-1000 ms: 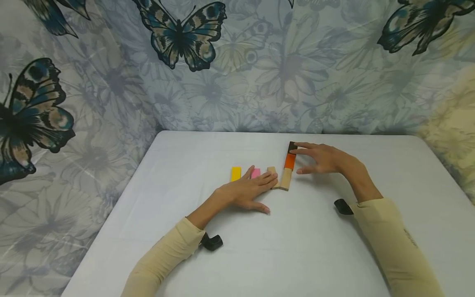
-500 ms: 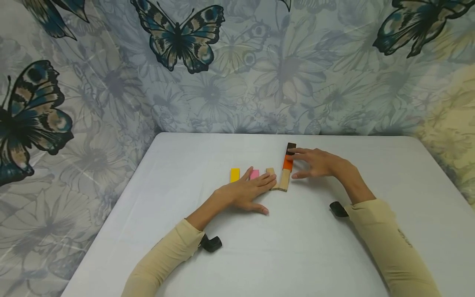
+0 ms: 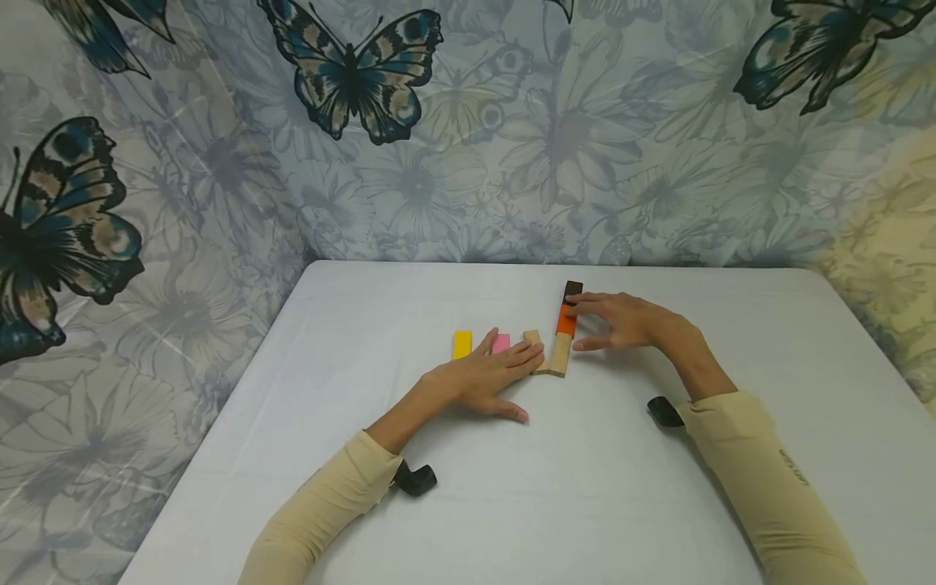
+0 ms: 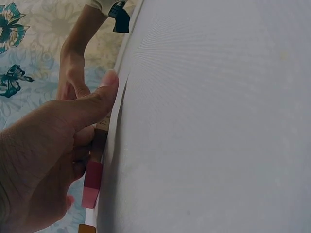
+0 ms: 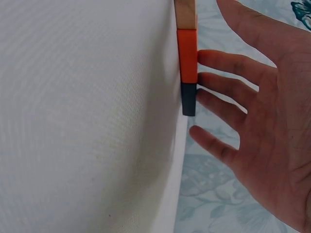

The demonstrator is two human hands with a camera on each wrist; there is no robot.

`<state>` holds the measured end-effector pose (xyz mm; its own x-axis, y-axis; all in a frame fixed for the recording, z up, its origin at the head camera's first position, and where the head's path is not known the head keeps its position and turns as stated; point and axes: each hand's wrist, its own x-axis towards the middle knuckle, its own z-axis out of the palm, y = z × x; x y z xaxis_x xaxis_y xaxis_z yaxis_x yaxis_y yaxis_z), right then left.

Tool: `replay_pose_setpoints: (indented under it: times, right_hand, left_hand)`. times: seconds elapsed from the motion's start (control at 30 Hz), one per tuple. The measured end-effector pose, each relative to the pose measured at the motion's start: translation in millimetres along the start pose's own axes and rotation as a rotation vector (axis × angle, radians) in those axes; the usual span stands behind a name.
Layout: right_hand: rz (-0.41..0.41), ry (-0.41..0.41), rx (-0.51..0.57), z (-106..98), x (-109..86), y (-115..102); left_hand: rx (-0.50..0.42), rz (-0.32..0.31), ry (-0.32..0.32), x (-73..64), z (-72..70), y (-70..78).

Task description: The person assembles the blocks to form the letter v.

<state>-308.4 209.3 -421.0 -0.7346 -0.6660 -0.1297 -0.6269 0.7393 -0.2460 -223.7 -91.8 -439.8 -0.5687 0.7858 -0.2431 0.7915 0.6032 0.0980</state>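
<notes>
Spread the left hand [image 3: 483,382] over a wooden block [image 3: 531,335] and touched the orange block [image 3: 565,324] and black block [image 3: 574,288] with the right hand [image 3: 621,319].
Held both hands loose, with fingers outstretched; had the pink block [image 3: 500,344] and yellow block [image 3: 462,345] just beyond the left hand and, between the hands, a second wooden block [image 3: 561,353] end to end with the orange one, all on the white surface [image 3: 556,487].

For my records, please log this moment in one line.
left hand: over a wooden block | right hand: touching orange block, black block | pink block: partly hidden (head view)
</notes>
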Motion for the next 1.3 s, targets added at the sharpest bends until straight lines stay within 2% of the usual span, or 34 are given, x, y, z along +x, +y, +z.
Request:
replay_pose_setpoints:
  times: [0.3, 0.6, 0.83, 0.93, 1.03, 1.2, 1.3]
  right_hand:
    - [0.027, -0.012, 0.026, 2.7, 0.0, 1.2]
    - [0.017, -0.001, 0.027, 1.3, -0.6, 3.5]
    - [0.01, -0.012, 0.03, 0.0, -1.7, 3.3]
    - [0.005, -0.012, 0.033, 0.3, -1.2, 2.7]
    - [-0.012, -0.009, 0.039, 0.6, 0.8, 2.4]
    - [-0.001, -0.01, 0.049, -0.2, 0.2, 3.8]
    - [0.015, -0.017, 0.06, 0.1, -2.0, 5.2]
  left_hand:
    - [-0.001, 0.006, 0.0, 0.6, 2.5, -1.1]
    - [0.0, 0.005, 0.018, 0.4, 0.2, -0.8]
    - [-0.047, 0.017, 0.044, -0.8, -1.2, -2.9]
    - [-0.072, 0.006, 0.083, -5.8, -5.1, -8.1]
    - [-0.084, -0.035, 0.12, -14.0, -11.6, -17.1]
    - [-0.015, -0.119, 0.182, -25.0, -19.9, -36.4]
    - [-0.02, -0.126, 0.208, -26.6, -21.0, -46.5]
